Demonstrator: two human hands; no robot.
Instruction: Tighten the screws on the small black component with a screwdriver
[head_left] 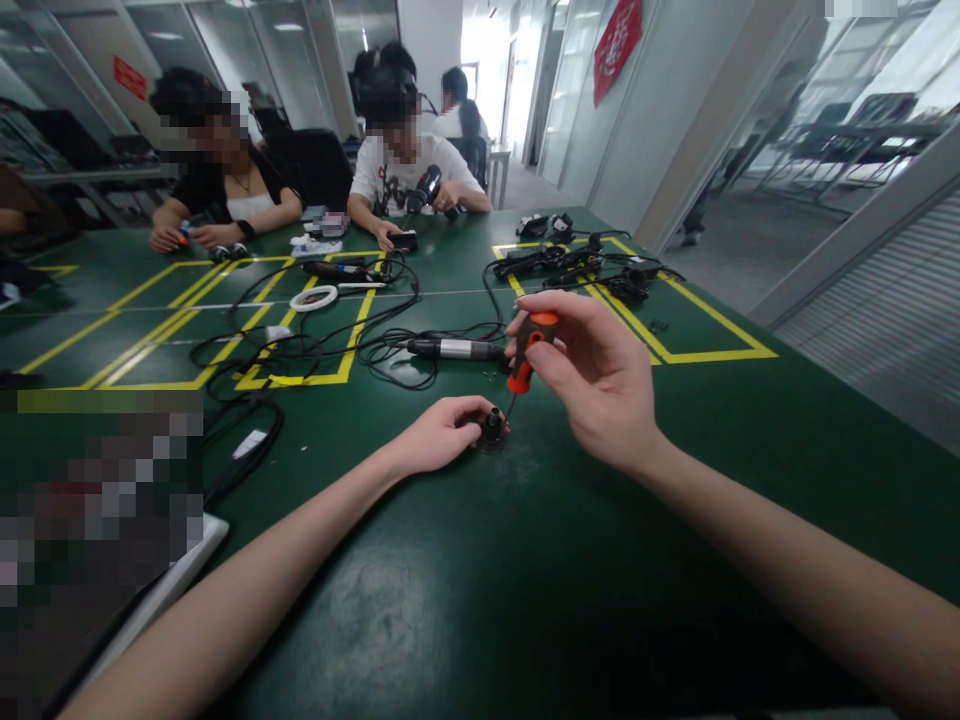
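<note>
My right hand (600, 385) is closed around the orange and dark grey handle of a screwdriver (531, 350), which stands nearly upright. Its thin shaft points down to the edge of a small round black part (492, 430) with a raised stem in the middle. Whether the tip sits in a screw is too small to make out. On the table, my left hand (442, 432) grips that black part from its left side with thumb and fingers. Just beyond lies a black and silver cylindrical tool (454, 349) with a cord, near a few tiny screws (490, 377).
Tangled black cables (300, 345) and a white ring (313, 298) lie on the green table (600, 600), at left. More cords and adapters (570, 260) lie farther right. A pale-edged object (214, 530) is at near left. Across the table, one person (412, 170) holds a power drill (425, 190); another (225, 190) handles small parts.
</note>
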